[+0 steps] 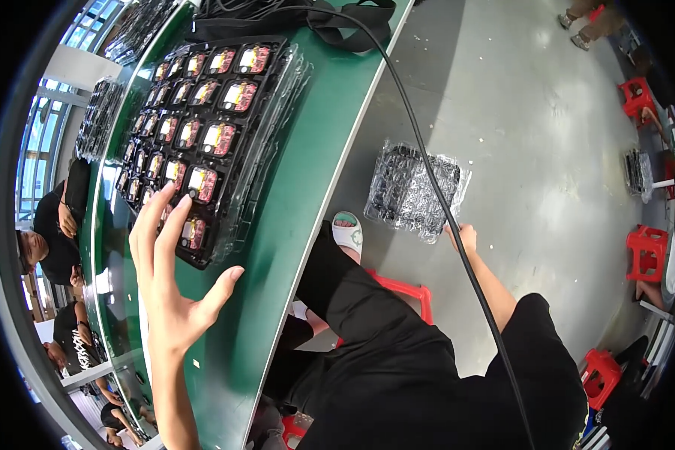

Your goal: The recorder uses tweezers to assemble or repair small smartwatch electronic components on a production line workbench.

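My left hand (174,289) is open, its fingers spread and thumb held apart, at the near edge of a black compartment tray (229,169). Two of its fingertips overlap the tray's lower cells; whether they touch is unclear. Rows of small black-framed devices (219,139) with colourful faces fill the compartments. Clear plastic trays (274,142) show under and beside the black one. Off the table's right side, my right hand (463,238) is closed on the corner of a clear plastic tray (416,187), which shows shiny moulded pockets above the floor.
The green table (307,161) runs diagonally on the left. A black cable (427,161) crosses the view, and a black strap (352,26) lies at the table's far end. Beside my legs is a red stool (405,289). Other people (60,225) sit across the table.
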`<action>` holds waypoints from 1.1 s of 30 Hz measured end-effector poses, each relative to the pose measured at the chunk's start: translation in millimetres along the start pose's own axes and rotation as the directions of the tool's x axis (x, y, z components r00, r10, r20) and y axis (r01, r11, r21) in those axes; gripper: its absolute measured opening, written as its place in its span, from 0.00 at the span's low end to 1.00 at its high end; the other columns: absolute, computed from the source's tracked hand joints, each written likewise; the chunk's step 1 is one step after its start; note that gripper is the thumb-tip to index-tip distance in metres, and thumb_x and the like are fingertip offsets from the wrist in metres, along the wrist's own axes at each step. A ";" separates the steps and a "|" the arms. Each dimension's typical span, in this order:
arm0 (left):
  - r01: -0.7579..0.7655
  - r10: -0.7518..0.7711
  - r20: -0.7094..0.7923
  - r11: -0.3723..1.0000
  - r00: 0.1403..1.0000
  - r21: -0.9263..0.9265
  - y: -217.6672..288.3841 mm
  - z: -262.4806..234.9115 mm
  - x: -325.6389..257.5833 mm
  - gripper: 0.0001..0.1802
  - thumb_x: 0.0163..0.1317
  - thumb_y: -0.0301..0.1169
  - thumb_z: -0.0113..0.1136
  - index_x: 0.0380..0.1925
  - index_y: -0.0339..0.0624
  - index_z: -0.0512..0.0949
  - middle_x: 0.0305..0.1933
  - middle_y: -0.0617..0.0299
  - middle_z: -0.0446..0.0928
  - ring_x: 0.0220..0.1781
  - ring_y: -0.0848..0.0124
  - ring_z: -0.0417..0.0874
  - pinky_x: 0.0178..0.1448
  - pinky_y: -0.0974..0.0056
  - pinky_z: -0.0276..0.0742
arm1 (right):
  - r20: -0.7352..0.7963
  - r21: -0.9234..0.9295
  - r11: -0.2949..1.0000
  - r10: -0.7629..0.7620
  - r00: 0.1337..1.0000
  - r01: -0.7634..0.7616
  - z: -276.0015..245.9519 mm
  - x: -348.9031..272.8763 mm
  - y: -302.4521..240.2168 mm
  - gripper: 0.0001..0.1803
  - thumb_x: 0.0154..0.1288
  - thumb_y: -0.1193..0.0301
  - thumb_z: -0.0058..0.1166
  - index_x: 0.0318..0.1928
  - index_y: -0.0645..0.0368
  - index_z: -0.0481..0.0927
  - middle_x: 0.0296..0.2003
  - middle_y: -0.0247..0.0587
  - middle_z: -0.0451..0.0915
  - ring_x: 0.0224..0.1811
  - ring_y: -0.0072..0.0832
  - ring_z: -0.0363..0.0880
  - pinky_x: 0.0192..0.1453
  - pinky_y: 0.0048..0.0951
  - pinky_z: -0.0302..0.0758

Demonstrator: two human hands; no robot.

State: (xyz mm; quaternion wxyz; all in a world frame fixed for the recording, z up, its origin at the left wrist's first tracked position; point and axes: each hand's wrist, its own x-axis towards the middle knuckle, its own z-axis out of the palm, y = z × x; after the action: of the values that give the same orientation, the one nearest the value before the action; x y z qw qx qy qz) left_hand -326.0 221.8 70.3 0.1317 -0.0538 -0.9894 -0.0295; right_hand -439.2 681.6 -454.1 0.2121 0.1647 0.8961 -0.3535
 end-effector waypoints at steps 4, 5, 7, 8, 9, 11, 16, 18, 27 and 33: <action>0.104 -0.103 -0.044 0.994 0.994 0.019 26.6 11.5 22.3 0.55 0.51 0.31 0.87 0.81 0.42 0.71 0.85 0.45 0.69 0.85 0.45 0.69 0.87 0.43 0.64 | -0.051 -0.068 0.941 0.329 0.943 -0.332 40.2 25.6 6.9 0.31 0.58 0.43 0.81 0.44 0.59 0.92 0.50 0.54 0.93 0.55 0.52 0.93 0.61 0.53 0.87; 0.099 -0.095 -0.046 0.991 0.994 0.089 27.8 12.7 26.7 0.57 0.49 0.29 0.87 0.82 0.41 0.70 0.85 0.46 0.69 0.85 0.46 0.70 0.87 0.43 0.65 | -0.054 -0.080 0.933 0.347 0.936 -0.351 48.7 31.4 2.3 0.31 0.58 0.43 0.80 0.47 0.58 0.92 0.52 0.55 0.93 0.57 0.52 0.93 0.62 0.53 0.87; 0.093 -0.083 -0.064 0.979 0.994 0.181 36.0 14.4 38.0 0.58 0.49 0.29 0.87 0.83 0.41 0.68 0.85 0.46 0.69 0.84 0.45 0.71 0.86 0.43 0.66 | -0.036 -0.103 0.927 0.358 0.933 -0.360 65.2 36.9 0.8 0.32 0.59 0.45 0.78 0.52 0.58 0.91 0.56 0.55 0.91 0.61 0.53 0.91 0.66 0.53 0.86; 0.093 -0.081 -0.073 0.979 0.994 0.182 39.1 17.3 43.9 0.59 0.48 0.29 0.87 0.83 0.41 0.68 0.85 0.46 0.70 0.84 0.45 0.71 0.86 0.43 0.66 | -0.062 -0.107 0.918 0.378 0.924 -0.383 71.4 39.7 7.9 0.32 0.60 0.46 0.79 0.54 0.58 0.91 0.58 0.55 0.91 0.62 0.53 0.91 0.67 0.53 0.86; 0.087 -0.075 -0.067 0.978 0.995 0.189 41.0 20.4 48.2 0.59 0.48 0.29 0.87 0.83 0.41 0.68 0.85 0.46 0.70 0.84 0.45 0.71 0.86 0.43 0.66 | -0.069 -0.106 0.915 0.385 0.920 -0.390 79.4 41.9 8.9 0.31 0.60 0.47 0.78 0.54 0.58 0.91 0.58 0.55 0.91 0.62 0.53 0.91 0.67 0.53 0.86; 0.093 -0.085 -0.041 0.962 0.995 0.257 43.1 30.1 54.5 0.60 0.49 0.30 0.87 0.83 0.41 0.67 0.84 0.46 0.70 0.83 0.44 0.71 0.86 0.42 0.66 | -0.061 -0.104 0.910 0.397 0.916 -0.401 90.6 46.2 16.4 0.31 0.61 0.47 0.78 0.54 0.58 0.91 0.58 0.55 0.91 0.62 0.53 0.91 0.67 0.53 0.86; 0.143 -0.139 -0.035 0.932 0.990 0.334 46.3 36.2 62.8 0.57 0.53 0.31 0.86 0.84 0.43 0.67 0.83 0.49 0.72 0.81 0.49 0.74 0.84 0.47 0.69 | -0.021 -0.100 0.924 0.368 0.930 -0.368 94.6 61.1 32.8 0.19 0.65 0.54 0.74 0.48 0.53 0.94 0.53 0.51 0.93 0.59 0.50 0.93 0.64 0.53 0.88; 0.142 -0.132 -0.052 0.924 0.990 0.356 38.5 41.4 65.4 0.56 0.54 0.32 0.86 0.83 0.43 0.68 0.82 0.50 0.73 0.80 0.49 0.75 0.84 0.47 0.69 | -0.002 -0.092 0.960 0.264 0.964 -0.263 96.6 64.0 47.4 0.16 0.65 0.59 0.71 0.47 0.55 0.94 0.51 0.53 0.93 0.58 0.52 0.93 0.65 0.53 0.87; 0.148 -0.153 -0.012 0.934 0.988 0.326 36.1 40.6 73.1 0.53 0.52 0.29 0.86 0.80 0.47 0.72 0.79 0.51 0.75 0.78 0.50 0.77 0.78 0.48 0.75 | 0.010 -0.121 0.963 0.246 0.969 -0.243 110.8 67.8 65.6 0.19 0.69 0.58 0.72 0.52 0.57 0.93 0.50 0.56 0.93 0.58 0.56 0.92 0.65 0.53 0.86; 0.098 -0.079 -0.079 0.957 0.994 0.273 23.6 40.6 73.2 0.47 0.54 0.25 0.83 0.77 0.45 0.76 0.75 0.51 0.78 0.70 0.55 0.82 0.74 0.50 0.78 | 0.010 -0.078 0.976 0.206 0.978 -0.205 127.4 71.6 96.4 0.20 0.68 0.58 0.71 0.52 0.59 0.93 0.48 0.58 0.93 0.55 0.57 0.92 0.64 0.54 0.86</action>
State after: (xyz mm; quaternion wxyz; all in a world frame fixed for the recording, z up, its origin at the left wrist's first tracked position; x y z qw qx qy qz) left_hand -404.0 255.4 51.5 0.1695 0.0107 -0.9802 0.1014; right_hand -424.0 669.5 -628.1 0.2619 0.2449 0.8851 -0.2967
